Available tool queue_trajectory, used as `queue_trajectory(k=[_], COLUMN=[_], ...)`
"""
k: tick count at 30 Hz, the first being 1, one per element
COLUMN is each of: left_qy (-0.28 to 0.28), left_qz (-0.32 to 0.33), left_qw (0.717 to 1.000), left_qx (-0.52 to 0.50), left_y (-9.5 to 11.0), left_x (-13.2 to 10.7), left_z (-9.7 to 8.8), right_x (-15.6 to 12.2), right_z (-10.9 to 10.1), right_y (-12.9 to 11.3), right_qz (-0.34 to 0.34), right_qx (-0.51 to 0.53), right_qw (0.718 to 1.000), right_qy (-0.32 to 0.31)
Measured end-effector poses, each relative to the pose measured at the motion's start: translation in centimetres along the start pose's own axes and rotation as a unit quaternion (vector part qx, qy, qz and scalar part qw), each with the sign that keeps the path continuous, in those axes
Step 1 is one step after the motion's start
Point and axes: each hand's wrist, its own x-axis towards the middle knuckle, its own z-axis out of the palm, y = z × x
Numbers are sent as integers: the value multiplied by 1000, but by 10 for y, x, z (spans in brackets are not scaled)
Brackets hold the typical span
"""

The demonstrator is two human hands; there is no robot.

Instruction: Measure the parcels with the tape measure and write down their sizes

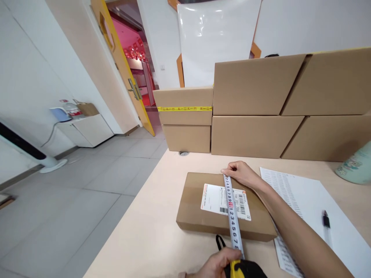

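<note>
A flat brown cardboard box (pixel 193 206) with a white shipping label (pixel 213 199) lies on the table. Across its top, over the label, runs the pulled-out blade of a tape measure (pixel 239 270). My left hand (pixel 218 264) is closed around the yellow and black case at the near side of the box, partly cut off by the frame's lower edge. At the far edge of the box, my right hand (pixel 239 172) pinches the blade's end, its forearm passing over the right side of the box. A black strap loop (pixel 220 242) sticks out beside the case.
Large cardboard boxes (pixel 257 88) are stacked along the table's back. Printed sheets (pixel 307 200) with a black-capped pen (pixel 326 222) lie to the right, near a pale green patterned container (pixel 355 166). The table's left edge (pixel 136 200) borders a tiled floor; a yellow door (pixel 124 69) stands open beyond.
</note>
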Motion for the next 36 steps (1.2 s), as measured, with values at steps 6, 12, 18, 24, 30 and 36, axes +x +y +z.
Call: queue_trajectory(k=[6,12,18,24,30,36], left_qy=[30,-17,-34,-24,-17,1], left_qz=[-3,9,22,9,10,10], left_qw=[999,999,998,999,999,999], left_qx=[-45,-25,-42,-26,-36,-41], left_y=[-12,-5,-1,4,-3,-6], left_x=[16,6,2,0,6,11], left_z=[-8,-2,5,13,3,-2], right_x=[-1,0,0,0,-2,-1], right_z=[0,-1,-1,0,-1,0], right_y=[-1,-1,2,1,-3,-3], right_qz=[-9,-7,-13,-4,1,1], right_qx=[3,3,3,6,9,12], right_qw=[1000,1000,1000,1000,1000,1000], right_qy=[6,0,1,3,2,1])
